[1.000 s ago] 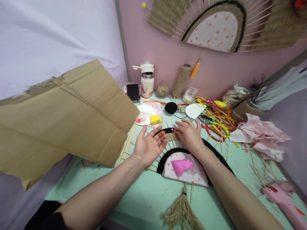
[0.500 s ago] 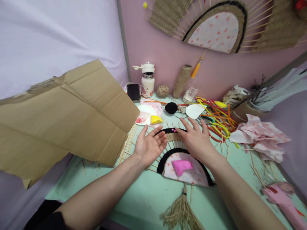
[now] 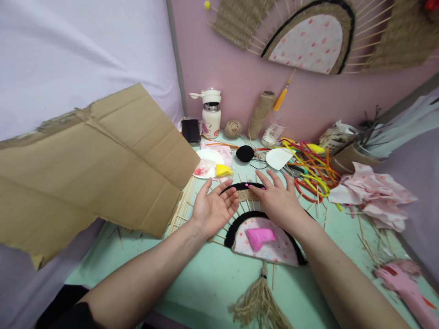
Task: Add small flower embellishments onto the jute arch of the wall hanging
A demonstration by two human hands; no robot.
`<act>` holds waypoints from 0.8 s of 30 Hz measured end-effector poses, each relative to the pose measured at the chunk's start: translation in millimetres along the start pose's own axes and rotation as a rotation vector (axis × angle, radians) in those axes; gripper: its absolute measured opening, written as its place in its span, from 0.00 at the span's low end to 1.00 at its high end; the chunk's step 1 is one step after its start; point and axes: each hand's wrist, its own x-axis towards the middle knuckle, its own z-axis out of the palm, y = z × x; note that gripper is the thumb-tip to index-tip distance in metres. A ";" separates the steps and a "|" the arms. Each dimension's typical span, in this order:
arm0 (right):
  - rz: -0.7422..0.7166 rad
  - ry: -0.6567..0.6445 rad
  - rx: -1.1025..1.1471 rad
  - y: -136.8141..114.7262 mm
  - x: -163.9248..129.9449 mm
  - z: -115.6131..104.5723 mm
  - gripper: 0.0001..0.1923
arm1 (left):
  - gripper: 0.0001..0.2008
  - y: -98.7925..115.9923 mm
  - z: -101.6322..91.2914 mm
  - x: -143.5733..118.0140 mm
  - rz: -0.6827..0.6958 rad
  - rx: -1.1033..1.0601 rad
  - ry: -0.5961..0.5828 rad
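A half-round fan (image 3: 265,253) of thin sticks, twine, black yarn bands and dotted cloth lies on the table, a twine tassel (image 3: 262,299) hanging from its lower edge. On its cloth rests a bright pink packet of clay (image 3: 260,238). Small pink balls (image 3: 247,185) show on the outer black band. My left hand (image 3: 216,208) is open, palm up, fingers loosely curled and empty, beside the fan's upper left. Palm down over the fan's upper right, my right hand (image 3: 279,198) has its fingers spread, one digit reaching the black band near the balls. Contact there cannot be made out.
A large cardboard sheet (image 3: 99,169) leans at left. Behind the fan are a white bottle (image 3: 211,119), a twine ball (image 3: 233,129), black yarn (image 3: 244,154) and colourful pipe cleaners (image 3: 313,171). Crumpled dotted cloth (image 3: 373,194) and a pink glue gun (image 3: 401,288) lie at right.
My right hand has shifted slightly left and down over the outer band. A pink ball now shows farther right, beside its fingers. My left hand stays nearly still.
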 end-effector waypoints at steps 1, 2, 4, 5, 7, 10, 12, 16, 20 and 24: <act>-0.003 0.008 -0.002 -0.1 0.0 1.7 0.24 | 0.22 0.1 0.2 0.1 0.000 0.001 0.001; -0.005 0.013 -0.003 -0.3 -0.1 3.1 0.24 | 0.22 0.1 0.3 0.2 -0.001 0.002 0.002; -0.010 0.016 -0.003 -0.4 -0.4 4.5 0.24 | 0.22 0.3 0.5 0.5 0.000 0.003 0.003; -0.011 0.014 -0.002 -0.4 -0.7 4.6 0.24 | 0.22 0.3 0.4 0.6 0.000 0.003 0.003; -0.014 0.006 0.001 -0.2 -1.1 4.4 0.24 | 0.22 0.3 0.2 0.8 0.002 0.003 0.001; -0.016 0.001 0.011 0.6 -1.1 4.1 0.25 | 0.22 -0.2 -0.6 0.7 0.001 0.005 -0.002; -0.017 0.014 0.018 1.3 -0.9 4.2 0.24 | 0.22 -0.3 -0.9 0.5 -0.001 0.006 -0.006; -0.026 0.070 0.022 3.4 -2.3 1.5 0.22 | 0.21 -0.1 -0.5 0.7 -0.001 0.031 -0.005; -0.020 0.121 0.012 9.7 -6.3 -8.9 0.19 | 0.18 -4.4 -1.6 0.4 0.036 0.216 0.002; 0.037 0.196 0.009 21.5 -12.7 -26.7 0.17 | 0.13 -16.6 -5.6 -5.8 0.299 0.855 -0.094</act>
